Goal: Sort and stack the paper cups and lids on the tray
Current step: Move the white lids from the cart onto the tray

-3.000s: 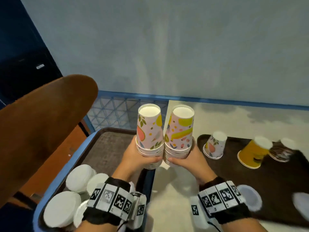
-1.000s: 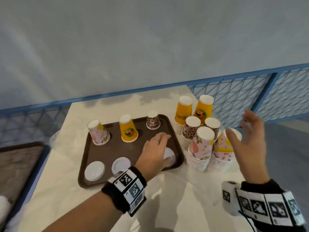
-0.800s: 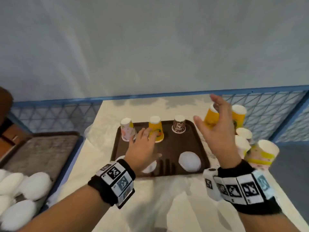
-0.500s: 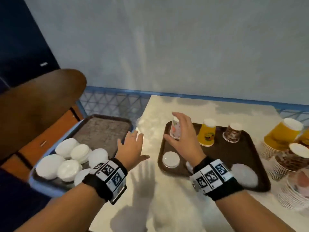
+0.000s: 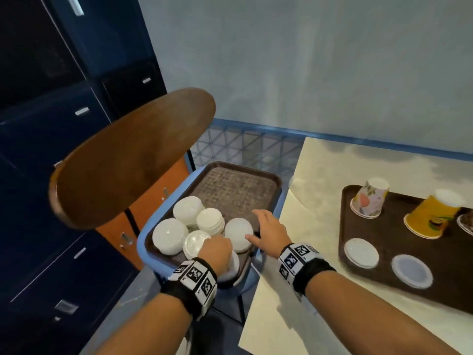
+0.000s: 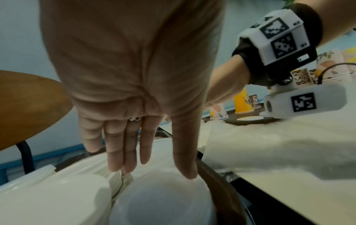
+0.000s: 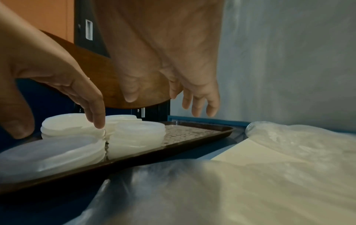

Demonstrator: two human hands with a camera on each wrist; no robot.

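Both hands are over the white lid stacks (image 5: pixel 204 226) clustered at the near end of the left tray (image 5: pixel 238 190), which sits on a blue chair beside the bench (image 5: pixel 314 180). The left hand (image 5: pixel 216 249) reaches down with straight fingers touching the nearest stacks, gripping nothing yet; the right hand (image 5: pixel 268 230) hovers spread just right of them. This looks like the lid-fetching step: next, each hand must close round a stack and carry it to the bench tray (image 5: pixel 399 285), where cups (image 5: pixel 368 198) and single lids (image 5: pixel 361 252) wait.
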